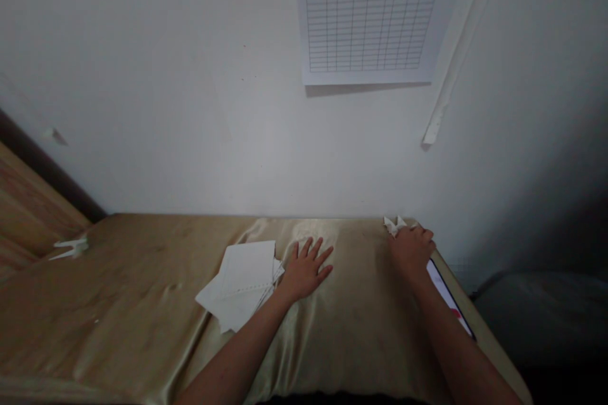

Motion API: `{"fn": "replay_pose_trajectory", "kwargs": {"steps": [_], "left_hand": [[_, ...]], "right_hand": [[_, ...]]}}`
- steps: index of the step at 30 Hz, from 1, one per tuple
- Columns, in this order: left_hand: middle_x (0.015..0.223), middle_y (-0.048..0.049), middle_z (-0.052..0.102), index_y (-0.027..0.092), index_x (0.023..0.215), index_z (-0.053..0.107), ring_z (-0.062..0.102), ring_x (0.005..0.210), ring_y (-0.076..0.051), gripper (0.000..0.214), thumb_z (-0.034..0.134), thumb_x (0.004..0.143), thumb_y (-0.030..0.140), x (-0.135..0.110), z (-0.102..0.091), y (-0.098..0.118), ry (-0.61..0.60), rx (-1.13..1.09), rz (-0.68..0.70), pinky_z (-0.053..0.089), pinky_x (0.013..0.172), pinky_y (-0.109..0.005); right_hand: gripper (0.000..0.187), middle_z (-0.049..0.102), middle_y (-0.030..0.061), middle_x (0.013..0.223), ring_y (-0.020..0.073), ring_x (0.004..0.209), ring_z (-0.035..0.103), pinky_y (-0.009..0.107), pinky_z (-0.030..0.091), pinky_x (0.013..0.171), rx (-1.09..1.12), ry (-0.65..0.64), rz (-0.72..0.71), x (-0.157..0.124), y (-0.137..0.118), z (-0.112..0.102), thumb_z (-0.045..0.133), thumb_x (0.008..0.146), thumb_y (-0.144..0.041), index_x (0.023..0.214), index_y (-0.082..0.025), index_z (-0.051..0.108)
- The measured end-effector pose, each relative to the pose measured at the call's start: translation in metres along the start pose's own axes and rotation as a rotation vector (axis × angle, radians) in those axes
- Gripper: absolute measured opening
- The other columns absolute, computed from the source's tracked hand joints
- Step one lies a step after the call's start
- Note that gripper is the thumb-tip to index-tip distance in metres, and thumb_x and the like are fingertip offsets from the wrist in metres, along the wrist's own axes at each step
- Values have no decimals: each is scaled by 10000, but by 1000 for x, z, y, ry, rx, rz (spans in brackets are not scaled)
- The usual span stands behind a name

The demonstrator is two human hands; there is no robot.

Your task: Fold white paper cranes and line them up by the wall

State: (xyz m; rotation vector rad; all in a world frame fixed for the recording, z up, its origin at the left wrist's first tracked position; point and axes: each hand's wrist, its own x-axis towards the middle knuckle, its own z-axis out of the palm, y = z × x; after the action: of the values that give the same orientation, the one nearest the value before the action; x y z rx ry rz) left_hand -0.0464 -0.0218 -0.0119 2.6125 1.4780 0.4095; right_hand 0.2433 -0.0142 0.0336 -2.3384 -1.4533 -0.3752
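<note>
Left hand [306, 271]: released, flat on satin cover [361, 335], just beside paper sheets [240, 285].
Right hand [411, 253]: curled at folded paper [393, 225]; grasp unclear.
Risk: forearm bumping phone [449, 296] off the edge.

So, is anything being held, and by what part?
The left hand lies flat, empty; the right hand touches a small folded white paper, grip unclear.
</note>
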Motion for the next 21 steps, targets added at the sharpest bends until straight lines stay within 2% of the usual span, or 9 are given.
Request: {"fn": "replay_pose_trajectory", "kwargs": {"steps": [4, 8, 11, 15, 19, 21], "left_hand": [[1616, 6, 304, 451, 1472, 380, 228, 1497, -339, 508, 428, 975, 545, 0, -1, 2, 11, -6, -11, 131, 1182, -642], [1607, 22, 325, 464, 1469, 372, 256, 1490, -311, 495, 424, 982, 529, -1, -1, 3, 27, 47, -20, 190, 1179, -617], [1585, 8, 373, 415, 1463, 404, 294, 1474, -290, 482, 413, 990, 509, -1, 1, 3, 59, 94, -35, 229, 1176, -582], [1504, -49, 491, 292, 1421, 484, 389, 1411, -276, 468, 452, 983, 454, 0, -1, 5, 97, 113, -71, 272, 1164, -526], [1309, -75, 638, 231, 1267, 622, 529, 1245, -247, 344, 473, 972, 325, 1, -20, 7, 128, 137, -112, 342, 1105, -430], [1217, -95, 667, 214, 1189, 663, 558, 1170, -260, 310, 468, 960, 287, -1, -36, 5, 161, 182, -214, 373, 1047, -424]], "right_hand": [[251, 653, 174, 1132, 312, 1125, 553, 423, 422, 965, 253, -226, -386, -22, -19, 11, 540, 871, -290, 1003, -165, 713], [417, 543, 124, 1417, 258, 1340, 447, 418, 326, 1144, 436, -332, -639, -52, -29, 33, 464, 934, -312, 1296, -158, 599], [460, 478, 118, 1493, 257, 1400, 391, 469, 266, 1184, 418, -354, -648, -65, -31, 42, 412, 967, -309, 1385, -157, 529], [474, 453, 105, 1517, 252, 1415, 378, 480, 259, 1194, 412, -355, -662, -66, -28, 41, 404, 980, -341, 1411, -172, 504], [467, 474, 99, 1501, 252, 1400, 399, 486, 271, 1190, 433, -342, -660, -63, -25, 41, 413, 976, -353, 1397, -184, 522], [463, 491, 98, 1486, 252, 1387, 416, 485, 285, 1185, 449, -335, -663, -63, -24, 43, 420, 973, -357, 1388, -185, 533]]}}
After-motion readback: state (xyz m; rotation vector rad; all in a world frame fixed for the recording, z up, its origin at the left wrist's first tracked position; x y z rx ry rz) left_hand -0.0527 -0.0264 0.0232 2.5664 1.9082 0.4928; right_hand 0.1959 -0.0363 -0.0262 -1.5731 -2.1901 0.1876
